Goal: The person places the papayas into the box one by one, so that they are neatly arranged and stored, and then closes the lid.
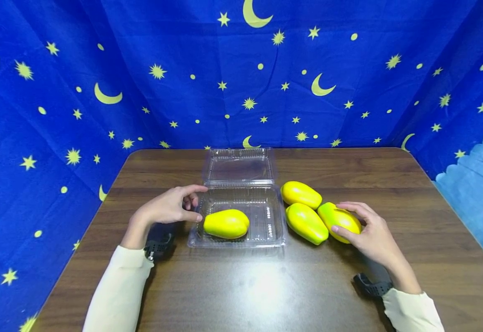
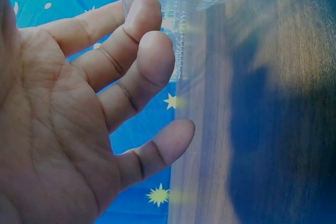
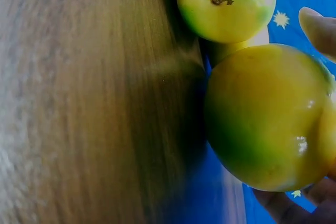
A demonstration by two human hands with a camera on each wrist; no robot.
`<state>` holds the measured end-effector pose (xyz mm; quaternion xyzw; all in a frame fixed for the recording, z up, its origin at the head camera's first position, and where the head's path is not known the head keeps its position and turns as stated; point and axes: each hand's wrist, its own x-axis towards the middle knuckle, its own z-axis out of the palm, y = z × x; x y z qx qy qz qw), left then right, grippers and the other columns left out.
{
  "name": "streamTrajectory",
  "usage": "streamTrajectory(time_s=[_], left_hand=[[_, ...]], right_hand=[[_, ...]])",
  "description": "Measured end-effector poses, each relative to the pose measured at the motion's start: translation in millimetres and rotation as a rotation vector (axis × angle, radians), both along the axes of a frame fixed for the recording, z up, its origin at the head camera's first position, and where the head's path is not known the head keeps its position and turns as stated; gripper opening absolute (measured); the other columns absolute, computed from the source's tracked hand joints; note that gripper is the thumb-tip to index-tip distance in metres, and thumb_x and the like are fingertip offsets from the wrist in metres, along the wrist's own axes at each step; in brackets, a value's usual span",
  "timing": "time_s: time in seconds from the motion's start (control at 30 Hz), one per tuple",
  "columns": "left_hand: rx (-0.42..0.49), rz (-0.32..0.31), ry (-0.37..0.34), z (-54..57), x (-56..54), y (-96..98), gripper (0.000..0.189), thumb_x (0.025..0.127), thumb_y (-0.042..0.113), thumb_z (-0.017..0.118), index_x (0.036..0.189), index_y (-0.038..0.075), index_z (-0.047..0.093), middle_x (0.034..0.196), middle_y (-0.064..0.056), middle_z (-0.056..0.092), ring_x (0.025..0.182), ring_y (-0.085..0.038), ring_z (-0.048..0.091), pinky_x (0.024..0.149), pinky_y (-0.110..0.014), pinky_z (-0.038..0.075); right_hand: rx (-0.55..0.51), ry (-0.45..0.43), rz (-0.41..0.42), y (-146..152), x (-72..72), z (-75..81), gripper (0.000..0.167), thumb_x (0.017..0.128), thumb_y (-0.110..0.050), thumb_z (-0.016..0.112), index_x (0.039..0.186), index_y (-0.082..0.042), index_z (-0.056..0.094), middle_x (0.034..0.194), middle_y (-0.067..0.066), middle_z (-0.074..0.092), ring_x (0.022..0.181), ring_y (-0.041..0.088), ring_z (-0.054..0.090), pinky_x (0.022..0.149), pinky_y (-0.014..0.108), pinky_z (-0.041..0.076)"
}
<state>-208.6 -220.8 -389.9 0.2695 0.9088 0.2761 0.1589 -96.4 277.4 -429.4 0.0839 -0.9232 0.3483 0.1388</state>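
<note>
A clear plastic clamshell container [image 1: 262,235] lies with its lid [image 1: 241,170] folded back toward the curtain. One yellow papaya [image 1: 226,224] rests inside, in the front left part of the base. Beside the container's left edge is my left hand [image 1: 175,205], its thumb and index finger stretched toward the rim, its other fingers [image 2: 156,59] loosely bent around nothing. To the right, my right hand [image 1: 370,230] grips another papaya [image 3: 268,119] between thumb and fingers, low over the table. Two more papayas [image 1: 301,194] [image 1: 307,223] lie between that one and the container.
The brown wooden table [image 1: 224,295] reflects a bright patch of light near its front. A blue curtain [image 1: 208,60] with yellow moons and stars hangs behind and at the sides. A lighter blue cloth [image 1: 478,184] hangs at the right. Black straps circle both wrists.
</note>
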Motion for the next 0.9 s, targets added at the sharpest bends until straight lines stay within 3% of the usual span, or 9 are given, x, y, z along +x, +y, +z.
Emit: streamTrajectory(time_s=[0.3,0.67,0.9], left_hand=[[-0.006,0.020,-0.007,-1.2,3.2,-2.4,0.079,0.081,0.037,0.082,0.149,0.019,0.046,0.100,0.003,0.063,0.089,-0.016,0.056,0.079,-0.034,0.047],[0.017,-0.002,0.005,-0.9,3.5,-1.4,0.080,0.080,0.036,0.083,0.149,0.015,0.046,0.096,0.003,0.064,0.086,-0.015,0.056,0.080,-0.034,0.047],[0.013,0.001,0.001,2.0,3.0,1.6,0.080,0.081,0.034,0.083,0.149,0.016,0.046,0.097,0.003,0.063,0.087,-0.017,0.056,0.080,-0.035,0.047]], right_hand=[[0.023,-0.049,-0.003,-3.3,0.2,-0.6,0.052,0.081,-0.035,0.084,0.127,-0.019,0.065,0.131,0.006,0.062,0.118,0.027,0.057,0.088,0.009,0.037],[0.036,-0.012,-0.003,-3.2,1.6,-1.3,0.047,0.080,-0.032,0.086,0.121,-0.019,0.068,0.129,0.005,0.063,0.115,0.021,0.055,0.087,0.006,0.037],[0.030,-0.050,-0.012,-0.5,3.1,1.8,0.049,0.081,-0.033,0.084,0.123,-0.017,0.066,0.130,0.008,0.062,0.117,0.029,0.056,0.085,0.010,0.038]])
